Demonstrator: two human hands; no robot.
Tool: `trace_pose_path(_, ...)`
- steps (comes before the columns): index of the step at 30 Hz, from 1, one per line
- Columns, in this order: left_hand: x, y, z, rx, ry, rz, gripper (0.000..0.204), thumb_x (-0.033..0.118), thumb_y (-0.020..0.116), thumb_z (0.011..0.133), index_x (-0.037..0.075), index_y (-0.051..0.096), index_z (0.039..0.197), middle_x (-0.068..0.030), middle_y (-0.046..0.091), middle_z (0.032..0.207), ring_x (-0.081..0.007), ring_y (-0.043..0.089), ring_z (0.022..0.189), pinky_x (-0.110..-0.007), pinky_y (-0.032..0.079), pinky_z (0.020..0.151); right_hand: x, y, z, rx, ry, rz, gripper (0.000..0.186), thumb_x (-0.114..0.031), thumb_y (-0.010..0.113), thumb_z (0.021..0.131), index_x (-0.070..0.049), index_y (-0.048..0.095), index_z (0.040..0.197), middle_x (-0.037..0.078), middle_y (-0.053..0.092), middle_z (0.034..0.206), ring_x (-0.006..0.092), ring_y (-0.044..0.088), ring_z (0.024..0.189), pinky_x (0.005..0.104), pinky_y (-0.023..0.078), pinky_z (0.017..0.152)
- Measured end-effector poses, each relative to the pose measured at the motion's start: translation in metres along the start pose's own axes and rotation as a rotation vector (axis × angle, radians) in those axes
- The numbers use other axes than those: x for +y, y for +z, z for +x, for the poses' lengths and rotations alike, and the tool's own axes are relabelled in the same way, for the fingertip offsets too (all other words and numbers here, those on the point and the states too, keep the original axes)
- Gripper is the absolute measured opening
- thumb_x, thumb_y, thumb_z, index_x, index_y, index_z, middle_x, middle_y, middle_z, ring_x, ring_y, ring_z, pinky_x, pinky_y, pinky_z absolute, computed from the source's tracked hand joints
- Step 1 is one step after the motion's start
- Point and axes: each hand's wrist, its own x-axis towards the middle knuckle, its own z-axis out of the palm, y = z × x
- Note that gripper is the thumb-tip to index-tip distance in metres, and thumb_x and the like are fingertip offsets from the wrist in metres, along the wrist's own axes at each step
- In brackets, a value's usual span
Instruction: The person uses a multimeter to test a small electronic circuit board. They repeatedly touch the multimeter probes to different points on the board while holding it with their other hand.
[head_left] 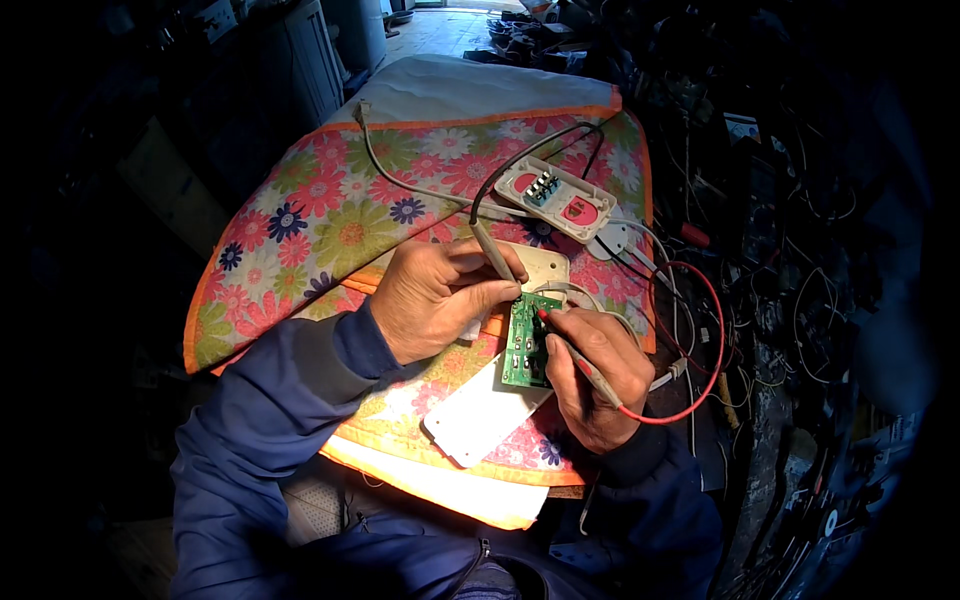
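My left hand [430,305] grips a pale grey test probe [492,250] with a black lead, its thumb by the top left corner of a green circuit board [525,355]. My right hand [605,375] holds a red-tipped grey probe [590,375] with a red lead against the board's right side; both probe tips are hard to make out exactly. Beneath the board lies a white plastic plate [465,420]. Above the hands, an open cream plastic housing [550,195] with red pads and small switches rests beside a white piece [610,240] with cables.
A folded floral cloth [345,230] with orange edging covers the work surface. Grey and black cables run across it. Dark clutter of wires and parts [780,300] fills the right side. Appliances [310,55] stand at the back left, near a pale floor.
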Motion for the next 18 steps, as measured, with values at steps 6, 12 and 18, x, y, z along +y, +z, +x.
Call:
trace_pose_path(6,-0.0034,0.001,-0.0011,0.002,0.118,0.137,0.014,0.001,0.072,0.099,-0.002,0.07,0.113,-0.0069,0.075,0.089,-0.0062,0.068,0.08,-0.024,0.056,0.071,-0.0004,0.0011,0.0005,0.002,0.002,-0.004,0.023,0.008,0.075,0.088,0.006,0.072,0.111,0.021,0.073,0.101,0.0324,0.074,0.09,0.0346,0.058,0.08)
trace_pose_path(12,-0.001,-0.0044,-0.0036,-0.066,0.034,0.164,0.022,-0.008,0.067,0.1,-0.006,0.069,0.122,-0.0133,0.077,0.106,-0.0147,0.074,0.094,-0.028,0.06,0.083,-0.0016,0.0024,0.0015,-0.002,-0.016,-0.02,0.023,0.007,0.075,0.088,0.006,0.073,0.111,0.021,0.073,0.1,0.0326,0.074,0.088,0.0356,0.058,0.079)
trace_pose_path(18,0.0011,0.0023,-0.0033,-0.017,0.057,0.137,0.014,-0.003,0.07,0.099,-0.004,0.07,0.114,-0.0075,0.073,0.086,-0.0089,0.069,0.074,-0.026,0.055,0.064,0.0011,0.0015,0.0021,-0.003,-0.03,-0.005,0.025,0.006,0.076,0.087,0.005,0.073,0.112,0.02,0.073,0.1,0.034,0.073,0.088,0.0374,0.057,0.079)
